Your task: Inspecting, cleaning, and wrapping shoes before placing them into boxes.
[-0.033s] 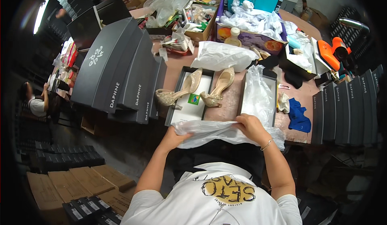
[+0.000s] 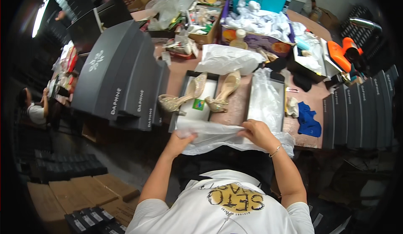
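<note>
I record the left hand (image 2: 178, 144) pinching the paper (image 2: 218, 128) near its left end, before the box (image 2: 200, 116) and shoes (image 2: 194, 90); the right hand (image 2: 259, 133) pinches farther along. I judge light, even tension best against tearing.

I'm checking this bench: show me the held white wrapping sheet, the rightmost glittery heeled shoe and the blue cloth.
White wrapping sheet (image 2: 216, 130): head view, its middle stretch.
Rightmost glittery heeled shoe (image 2: 226, 92): head view, its insole.
Blue cloth (image 2: 309, 120): head view, its middle.

Wrinkled, translucent white sheet (image 2: 214, 130), crosswise between left hand (image 2: 179, 142) and right hand (image 2: 259, 135)
</note>
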Demonstrator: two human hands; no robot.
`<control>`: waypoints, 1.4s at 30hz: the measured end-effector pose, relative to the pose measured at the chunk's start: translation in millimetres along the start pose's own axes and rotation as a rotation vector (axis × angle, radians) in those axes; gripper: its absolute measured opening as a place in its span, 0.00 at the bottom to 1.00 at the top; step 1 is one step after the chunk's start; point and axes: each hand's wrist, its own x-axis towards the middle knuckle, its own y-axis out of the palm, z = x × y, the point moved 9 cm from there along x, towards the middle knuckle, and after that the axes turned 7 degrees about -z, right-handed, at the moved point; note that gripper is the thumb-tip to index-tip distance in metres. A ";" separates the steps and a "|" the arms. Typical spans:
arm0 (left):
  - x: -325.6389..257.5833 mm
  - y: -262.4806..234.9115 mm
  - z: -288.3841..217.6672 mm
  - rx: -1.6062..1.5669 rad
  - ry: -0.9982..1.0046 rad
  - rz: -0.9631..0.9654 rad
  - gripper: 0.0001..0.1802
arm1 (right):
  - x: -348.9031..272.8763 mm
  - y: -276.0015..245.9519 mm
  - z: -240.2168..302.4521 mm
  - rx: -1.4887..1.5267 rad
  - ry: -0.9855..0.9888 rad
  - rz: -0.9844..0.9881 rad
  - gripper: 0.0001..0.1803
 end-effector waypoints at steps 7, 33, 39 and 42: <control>20.3 -28.3 12.7 -0.262 -0.006 -0.225 0.09 | -66.8 -74.8 -58.4 -0.439 0.140 -0.290 0.13; 28.8 -15.4 23.0 0.139 -0.112 0.244 0.14 | -150.9 -33.9 -199.7 0.846 0.422 -0.528 0.08; 2.2 -26.4 14.5 0.097 0.041 0.247 0.13 | -122.3 -31.7 -170.4 1.075 0.518 -0.350 0.03; 0.9 -25.9 13.2 0.098 0.079 0.260 0.16 | -120.5 -36.4 -170.1 1.097 0.528 -0.401 0.14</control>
